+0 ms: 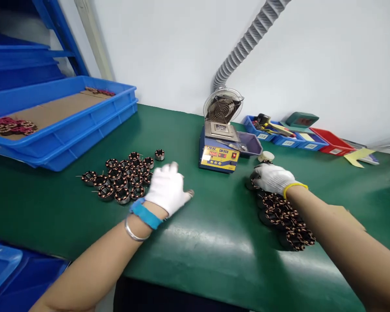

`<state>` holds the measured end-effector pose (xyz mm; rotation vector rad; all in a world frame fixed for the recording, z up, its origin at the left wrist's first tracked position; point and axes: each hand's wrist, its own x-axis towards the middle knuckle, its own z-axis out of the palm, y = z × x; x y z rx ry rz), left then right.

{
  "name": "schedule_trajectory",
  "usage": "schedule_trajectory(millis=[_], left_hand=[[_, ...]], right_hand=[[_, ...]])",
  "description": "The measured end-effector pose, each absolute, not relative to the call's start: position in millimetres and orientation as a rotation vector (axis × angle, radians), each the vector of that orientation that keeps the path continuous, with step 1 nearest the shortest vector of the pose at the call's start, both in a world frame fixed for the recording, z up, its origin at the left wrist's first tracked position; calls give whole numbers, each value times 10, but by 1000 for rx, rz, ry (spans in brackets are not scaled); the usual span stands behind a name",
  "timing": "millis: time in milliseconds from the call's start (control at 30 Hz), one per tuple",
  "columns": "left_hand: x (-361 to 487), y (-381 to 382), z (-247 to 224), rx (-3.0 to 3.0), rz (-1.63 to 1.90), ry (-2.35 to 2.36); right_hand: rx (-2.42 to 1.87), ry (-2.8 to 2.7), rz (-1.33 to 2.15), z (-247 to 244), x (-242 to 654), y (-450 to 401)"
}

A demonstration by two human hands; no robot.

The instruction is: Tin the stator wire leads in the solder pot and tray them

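My left hand (167,188), in a white glove with bare fingertips, lies over the green table at the right edge of a loose group of wound motor stators (121,173). Its thumb sticks out to the right, and nothing shows in its grasp. These stators are black rings with copper coils, some with wire ends poking out. My right hand (274,178), gloved too, has its fingers curled round a stator (249,184) at the far end of a second, tightly packed group of stators (281,214). The hand hides most of that stator.
A yellow-and-blue solder pot (218,158) stands mid-table, a round fan guard and grey duct (243,45) behind it. Back right are small blue bins (287,141), a red bin (333,142) and a white round container (265,156). A large blue tray (94,119) sits left.
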<state>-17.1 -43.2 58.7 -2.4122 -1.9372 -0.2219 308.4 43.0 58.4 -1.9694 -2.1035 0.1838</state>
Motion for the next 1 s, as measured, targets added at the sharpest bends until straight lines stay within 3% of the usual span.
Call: schedule_trajectory(millis=[100, 233, 367, 467, 800, 1000], left_hand=[[-450, -357, 741, -2178, -33, -2135], [-617, -250, 713, -2150, 141, -2188], [-593, -190, 559, -2214, 148, -2040], [-460, -204, 463, -2338, -79, -2023], [171, -512, 160, -2601, -1312, -1879], [146, -365, 74, -2706, -1396, -2121]], right_hand=[[-2200, -2103, 53, 698, 3013, 386], [-2032, -2136, -122, 759, 2462, -34], [-1614, -1964, 757, 438, 1698, -550], [-1476, -1741, 1123, 155, 1378, -644], [-1094, -1119, 1453, 23, 1517, -500], [-1090, -1198, 1349, 25, 1506, -495]])
